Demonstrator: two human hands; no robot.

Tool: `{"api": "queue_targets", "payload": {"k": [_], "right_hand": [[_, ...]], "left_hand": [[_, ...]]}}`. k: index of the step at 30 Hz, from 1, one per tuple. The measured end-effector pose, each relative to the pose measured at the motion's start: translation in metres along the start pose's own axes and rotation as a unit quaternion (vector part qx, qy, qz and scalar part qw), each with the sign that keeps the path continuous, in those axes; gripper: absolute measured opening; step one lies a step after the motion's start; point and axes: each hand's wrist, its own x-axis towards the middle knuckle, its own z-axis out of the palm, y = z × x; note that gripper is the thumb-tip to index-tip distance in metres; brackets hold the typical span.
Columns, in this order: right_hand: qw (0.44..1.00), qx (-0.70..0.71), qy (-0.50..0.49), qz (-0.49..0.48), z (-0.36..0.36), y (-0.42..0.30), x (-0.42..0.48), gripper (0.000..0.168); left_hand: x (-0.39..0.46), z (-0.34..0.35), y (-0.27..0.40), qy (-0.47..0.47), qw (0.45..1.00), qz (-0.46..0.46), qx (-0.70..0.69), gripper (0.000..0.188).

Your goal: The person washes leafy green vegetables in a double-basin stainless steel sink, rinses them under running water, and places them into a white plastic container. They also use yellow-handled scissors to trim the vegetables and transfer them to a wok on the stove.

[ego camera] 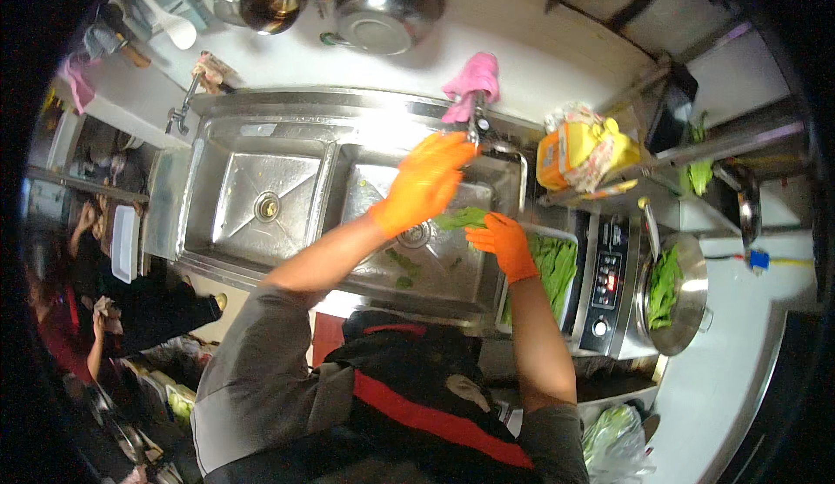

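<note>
My left hand (427, 184), in an orange glove and blurred, reaches over the right sink basin (470, 282). Its fingertips come up to a metal faucet (478, 122) with a pink cloth draped on top; I cannot tell whether they touch it. In an orange glove too, my right hand (503, 244) grips a green vegetable leaf (462, 218) above the basin near the drain (415, 235). Scraps of leaf (403, 269) lie on the basin floor. Just right of the basin, partly behind my right forearm, a white-rimmed tray (569, 237) holds leafy greens (553, 269).
The left basin (241, 177) adjoins. Rightward are an induction cooker (610, 275) with lit display and a steel pot (693, 288) holding greens. A yellow-orange plastic jug (554, 158) stands behind. A wok (390, 11) hangs on the wall. At left, another person's arm (98, 340) shows.
</note>
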Motion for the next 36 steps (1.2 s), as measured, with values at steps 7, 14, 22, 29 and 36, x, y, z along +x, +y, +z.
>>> {"api": "queue_targets", "payload": {"k": [7,14,22,29,36], "right_hand": [[0.991,0.127,0.013,-0.043,0.017,0.061,-0.038,0.041],[0.983,0.086,-0.042,-0.155,0.061,0.064,-0.106,0.040],[0.958,-0.154,0.040,-0.240,0.034,0.091,-0.103,0.036],[0.938,-0.138,-0.008,-0.318,0.094,-0.011,-0.113,0.028],[0.940,-0.121,0.003,-0.318,0.139,-0.027,-0.092,0.014]], "left_hand": [[-0.195,0.073,0.011,-0.111,0.413,-0.734,-0.528,0.070],[-0.161,0.065,0.008,0.163,0.392,-0.580,-0.695,0.035],[-0.117,-0.012,0.045,0.095,0.599,-0.486,-0.629,0.030],[-0.101,-0.062,0.077,-0.031,0.727,-0.425,-0.538,0.032],[-0.096,-0.089,0.075,-0.049,0.784,-0.397,-0.475,0.029]]}}
